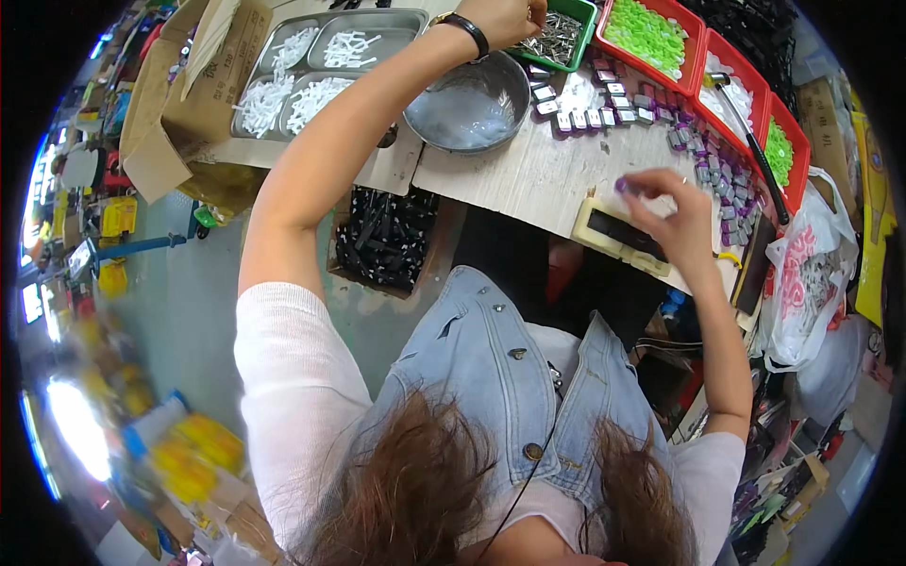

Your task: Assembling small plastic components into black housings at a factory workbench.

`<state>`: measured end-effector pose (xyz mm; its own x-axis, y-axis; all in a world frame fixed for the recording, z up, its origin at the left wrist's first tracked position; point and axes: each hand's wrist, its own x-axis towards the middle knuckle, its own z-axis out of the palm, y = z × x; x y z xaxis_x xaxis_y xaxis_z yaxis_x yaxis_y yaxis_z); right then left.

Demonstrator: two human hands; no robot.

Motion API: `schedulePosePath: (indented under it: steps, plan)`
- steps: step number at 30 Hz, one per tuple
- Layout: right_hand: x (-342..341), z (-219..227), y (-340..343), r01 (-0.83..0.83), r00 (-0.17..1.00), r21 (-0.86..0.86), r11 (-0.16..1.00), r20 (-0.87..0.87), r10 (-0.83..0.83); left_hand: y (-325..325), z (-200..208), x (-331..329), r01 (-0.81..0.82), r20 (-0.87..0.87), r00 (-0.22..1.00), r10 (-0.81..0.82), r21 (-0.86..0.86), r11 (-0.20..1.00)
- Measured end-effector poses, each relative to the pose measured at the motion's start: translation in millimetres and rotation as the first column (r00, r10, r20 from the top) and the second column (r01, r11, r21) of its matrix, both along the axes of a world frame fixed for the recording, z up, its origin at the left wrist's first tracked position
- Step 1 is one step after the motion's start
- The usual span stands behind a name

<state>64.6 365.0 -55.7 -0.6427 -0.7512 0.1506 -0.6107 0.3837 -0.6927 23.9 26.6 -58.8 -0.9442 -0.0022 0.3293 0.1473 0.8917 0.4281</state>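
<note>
Nearest, at the table's edge between two and three o'clock, sits a cream plastic block with a dark slot (604, 241); so close to the edge, it could be knocked off by a careless wrist. Just above it, at two o'clock, the right hand (678, 203) seems to pinch a small purple piece (621, 186) between thumb and forefinger, the other fingers loosely curled; so slight a tip grip could let the piece turn or slip. Farther out at one o'clock, small purple-and-grey rectangular blocks (590, 119) stand in loose rows, where a sweeping sleeve or knuckle might scatter them. At two o'clock a long black-handled tool (766, 174) lies across the red plastic trays (696, 57), and a bump could roll it. At twelve o'clock, the left forearm passes over a round metal bowl (514, 94), which a dropped elbow might tip. Farthest, the left hand (502, 19) is beside a green plastic tray (585, 40) of thin metal pins (557, 40); its fingers are bent, but I cannot tell whether they grip anything. Tangled pins could come up several together.
</note>
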Motion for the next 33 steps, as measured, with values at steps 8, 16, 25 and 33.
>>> schedulePosePath:
  steps: [8,16,25,33]
  plan:
    - [39,-11,1,-0.080,0.976,-0.075,0.994,-0.209,0.063,34,15,29,0.043,0.049,0.996,-0.074,0.459,0.888]
    - [33,-15,5,-0.121,0.957,-0.047,0.991,-0.269,0.104,62,37,84,-0.093,0.199,0.956,-0.214,0.902,0.423]
    - [-159,11,-37,0.188,0.896,0.113,0.976,-0.426,-0.123,97,44,107,0.036,0.086,0.973,-0.216,0.862,0.505]
    - [-203,-6,-78,0.183,0.891,0.355,0.917,-0.453,-0.003,61,43,76,-0.088,0.117,0.991,-0.066,0.938,0.335]
